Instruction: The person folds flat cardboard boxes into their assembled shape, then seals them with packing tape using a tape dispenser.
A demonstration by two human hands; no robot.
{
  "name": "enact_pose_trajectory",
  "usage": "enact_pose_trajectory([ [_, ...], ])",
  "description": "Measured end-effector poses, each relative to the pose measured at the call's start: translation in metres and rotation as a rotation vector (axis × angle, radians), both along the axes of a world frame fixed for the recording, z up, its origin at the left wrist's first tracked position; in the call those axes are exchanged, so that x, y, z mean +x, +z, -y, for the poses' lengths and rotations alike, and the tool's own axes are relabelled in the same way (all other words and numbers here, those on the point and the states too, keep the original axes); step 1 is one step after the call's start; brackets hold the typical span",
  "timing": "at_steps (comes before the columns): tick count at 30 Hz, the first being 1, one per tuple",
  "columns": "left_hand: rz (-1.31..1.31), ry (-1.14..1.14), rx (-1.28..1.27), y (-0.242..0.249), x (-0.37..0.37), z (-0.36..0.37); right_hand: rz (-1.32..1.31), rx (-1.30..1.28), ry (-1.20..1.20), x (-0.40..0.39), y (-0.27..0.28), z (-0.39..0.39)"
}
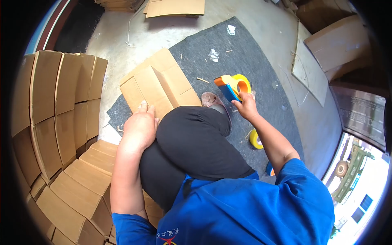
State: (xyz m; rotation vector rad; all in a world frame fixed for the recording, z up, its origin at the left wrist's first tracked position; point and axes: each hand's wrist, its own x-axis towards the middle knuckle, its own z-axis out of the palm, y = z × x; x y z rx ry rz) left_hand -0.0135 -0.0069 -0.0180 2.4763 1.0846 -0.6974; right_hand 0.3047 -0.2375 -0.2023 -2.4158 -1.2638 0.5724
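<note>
A brown cardboard box (151, 87), partly folded, lies on the dark mat in front of my knees. My left hand (141, 124) rests on its near left part with the fingers spread and nothing gripped. To the right of the box, my right hand (246, 107) is wrapped round a tape dispenser (228, 89), orange and blue with a yellow roll of tape on it. The dispenser is held above the mat, apart from the box.
Stacked cardboard boxes (65, 90) fill the left side. A yellow tape roll (256, 139) lies on the dark mat (261, 61) by my right forearm. Flat cardboard (174, 7) is at the top. A white board (312, 67) and more cardboard (341, 41) stand at the right.
</note>
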Motion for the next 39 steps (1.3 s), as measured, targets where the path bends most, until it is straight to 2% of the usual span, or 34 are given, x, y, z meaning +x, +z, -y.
enact_pose_trajectory([
  [3,0.056,0.122,-0.076,0.02,0.015,-0.005,0.042,0.248,0.268,0.0,0.069,-0.02],
  [5,0.556,0.194,0.089,0.019,0.015,0.002,0.062,0.338,0.417,-0.005,0.117,-0.043],
  [6,0.769,0.25,0.044,0.027,0.022,0.002,0.072,0.37,0.485,-0.008,0.136,-0.054],
  [8,1.104,0.207,-0.057,0.038,0.031,0.0,0.068,0.384,0.576,-0.015,0.17,-0.078],
  [10,1.205,0.099,-0.11,0.051,0.036,0.0,0.065,0.392,0.655,-0.024,0.196,-0.099],
  [11,1.215,0.113,-0.222,0.054,0.034,0.0,0.054,0.373,0.695,-0.027,0.204,-0.108],
  [16,1.162,0.178,-0.287,0.058,0.002,-0.016,-0.014,0.304,0.835,-0.04,0.228,-0.139],
  [18,1.1,0.417,-0.695,0.059,-0.012,-0.023,-0.098,0.274,0.864,-0.044,0.233,-0.15],
  [19,1.148,0.555,-0.924,0.056,-0.017,-0.027,-0.177,0.247,0.88,-0.046,0.234,-0.155],
  [22,1.143,0.701,-1.134,0.038,-0.035,-0.048,-0.46,0.213,0.786,-0.053,0.235,-0.169],
  [23,1.196,0.798,-1.227,0.029,-0.039,-0.049,-0.567,0.244,0.646,-0.065,0.232,-0.17],
  [25,1.309,0.957,-1.371,0.014,-0.045,-0.051,-0.584,0.153,0.605,-0.073,0.233,-0.181],
  [26,1.314,0.966,-1.369,0.005,-0.046,-0.052,-0.597,0.067,0.552,-0.077,0.232,-0.186],
  [28,1.284,1.082,-1.356,-0.01,-0.048,-0.051,-0.592,0.116,0.541,-0.087,0.224,-0.195],
  [30,1.239,1.071,-1.295,-0.017,-0.051,-0.048,-0.534,-0.005,0.515,-0.095,0.227,-0.205],
  [32,1.244,1.117,-1.219,-0.025,-0.054,-0.046,-0.518,-0.02,0.532,-0.1,0.23,-0.213],
  [34,1.278,1.108,-1.297,-0.036,-0.071,-0.053,-0.503,0.002,0.582,-0.101,0.231,-0.221],
  [35,1.288,1.177,-1.233,-0.033,-0.082,-0.055,-0.491,-0.035,0.57,-0.095,0.233,-0.225],
  [39,1.383,1.326,-1.254,-0.064,-0.125,-0.068,-0.368,-0.091,0.576,-0.063,0.227,-0.239],
])
